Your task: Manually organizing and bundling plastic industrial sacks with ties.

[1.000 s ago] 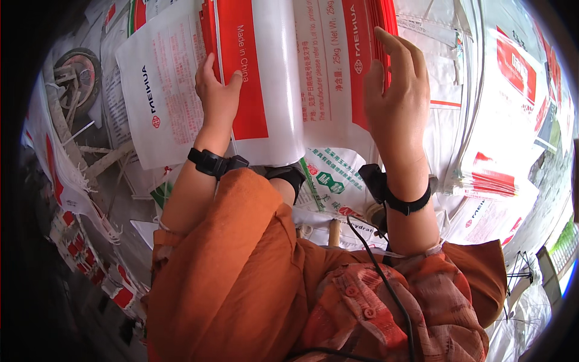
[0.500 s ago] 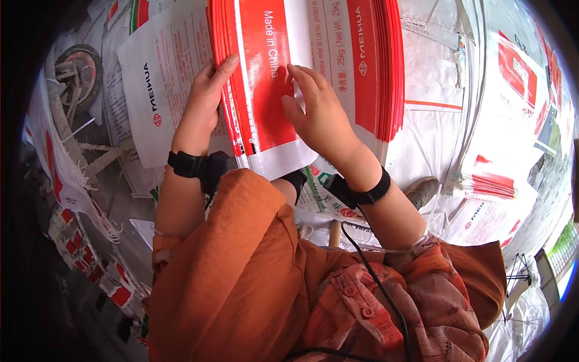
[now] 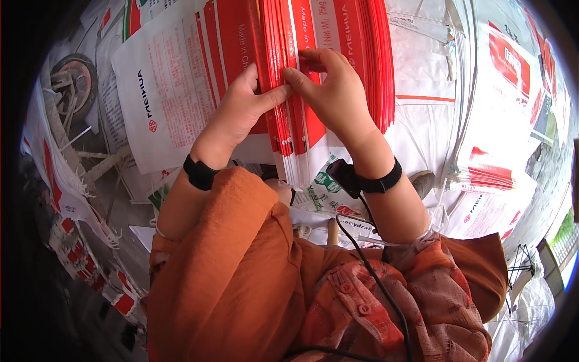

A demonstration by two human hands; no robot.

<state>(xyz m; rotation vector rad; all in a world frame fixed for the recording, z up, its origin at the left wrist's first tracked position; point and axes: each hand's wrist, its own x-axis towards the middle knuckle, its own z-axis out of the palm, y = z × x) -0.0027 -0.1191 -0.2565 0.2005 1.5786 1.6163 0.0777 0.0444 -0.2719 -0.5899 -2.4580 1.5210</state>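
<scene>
Around both hands [image 3: 289, 96], stacked red-white sacks [image 3: 362, 54].

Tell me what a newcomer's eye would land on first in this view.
First, the stack of red-and-white woven sacks at top centre, its edges fanned like pages. Both hands meet on it: the left hand presses the fanned edges while the right hand pinches them from the other side. Below, orange sleeves fill the lower frame, and more printed sacks lie piled at right.
</scene>
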